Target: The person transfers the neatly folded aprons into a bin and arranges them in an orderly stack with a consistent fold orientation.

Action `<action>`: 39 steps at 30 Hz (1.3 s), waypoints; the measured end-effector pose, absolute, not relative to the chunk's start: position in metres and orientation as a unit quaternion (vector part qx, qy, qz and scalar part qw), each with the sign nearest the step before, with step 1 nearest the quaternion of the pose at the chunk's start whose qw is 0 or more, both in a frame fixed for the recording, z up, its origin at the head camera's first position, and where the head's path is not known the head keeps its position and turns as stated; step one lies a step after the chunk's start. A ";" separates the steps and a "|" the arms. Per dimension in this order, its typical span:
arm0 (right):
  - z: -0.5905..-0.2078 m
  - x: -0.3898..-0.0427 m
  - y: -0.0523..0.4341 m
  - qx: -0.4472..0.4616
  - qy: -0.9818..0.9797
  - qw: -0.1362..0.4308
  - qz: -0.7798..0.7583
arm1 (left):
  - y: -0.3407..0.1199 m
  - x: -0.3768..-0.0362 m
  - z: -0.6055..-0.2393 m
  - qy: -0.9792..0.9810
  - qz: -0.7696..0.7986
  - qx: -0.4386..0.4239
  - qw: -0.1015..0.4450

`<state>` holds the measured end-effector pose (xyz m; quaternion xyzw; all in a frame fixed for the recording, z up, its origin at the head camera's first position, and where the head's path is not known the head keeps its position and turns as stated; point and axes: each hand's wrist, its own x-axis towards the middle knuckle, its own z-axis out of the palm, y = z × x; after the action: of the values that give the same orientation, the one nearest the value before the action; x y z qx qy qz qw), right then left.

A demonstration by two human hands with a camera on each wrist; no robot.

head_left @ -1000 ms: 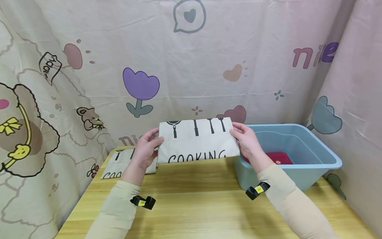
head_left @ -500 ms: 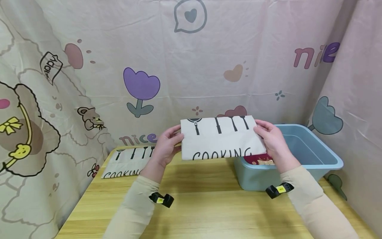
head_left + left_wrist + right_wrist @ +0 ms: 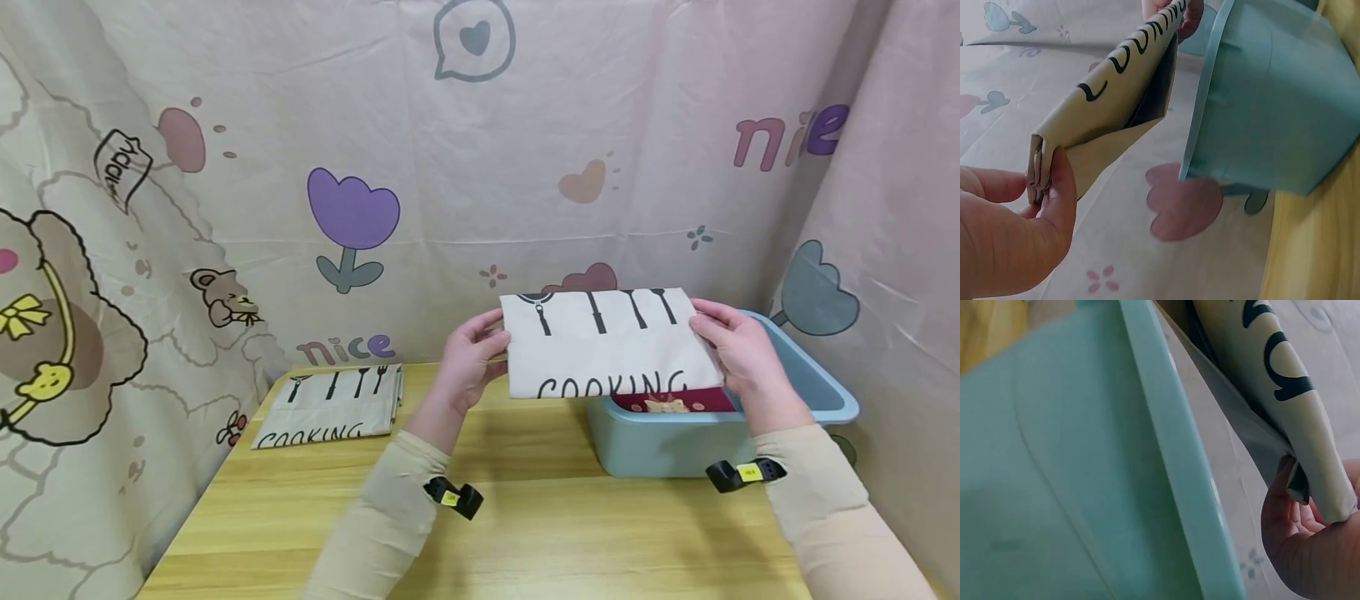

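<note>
While 2 hands hold it level, a folded cloth hangs over the near edge of a blue tub.

Nearest, the left hand (image 3: 467, 360) pinches the folded "COOKING" cloth (image 3: 611, 343) at 1 end, thumb under and fingers curled over its layered edge, and the right hand (image 3: 738, 350) grips the other end likewise; a hold at both ends likely keeps the folds flat. Below sits the blue tub (image 3: 667, 442) with a dark red item (image 3: 675, 403) inside. Farther left, a second folded cloth (image 3: 330, 408) lies on the wooden table (image 3: 300, 517).
</note>
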<state>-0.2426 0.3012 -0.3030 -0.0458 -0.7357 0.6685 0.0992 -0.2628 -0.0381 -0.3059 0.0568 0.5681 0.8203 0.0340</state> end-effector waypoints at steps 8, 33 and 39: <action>-0.305 -0.247 0.334 -0.073 -0.813 0.114 0.566 | -0.002 -0.262 -0.310 0.554 0.829 0.059 0.051; -0.290 -0.255 0.420 -0.090 -0.881 0.058 0.461 | 0.077 -0.274 -0.314 0.643 0.761 0.043 0.075; -0.289 -0.257 0.432 -0.093 -0.878 0.049 0.467 | 0.094 -0.276 -0.317 0.655 0.753 0.018 0.063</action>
<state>-0.2567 0.4320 -0.2893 -0.0932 -0.8782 0.4666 0.0486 -0.2762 0.0941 -0.3168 0.0184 0.6545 0.7532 0.0627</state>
